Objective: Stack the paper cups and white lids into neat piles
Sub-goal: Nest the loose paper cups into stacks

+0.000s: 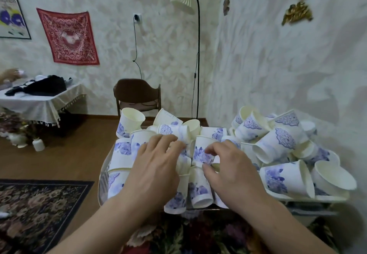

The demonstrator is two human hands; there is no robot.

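Paper cups with blue flower print [282, 178] lie in a loose heap all around both hands. Left hand [156, 166] rests with spread fingers on the cups, while right hand [232, 166] pinches 1 upright cup [203, 150] just before its fingertips.

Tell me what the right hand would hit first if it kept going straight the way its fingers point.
Most likely the upright floral cup that the right hand already has its fingertips on; its fingers point forward-left into the pile. Depth is hard to judge from this one view.
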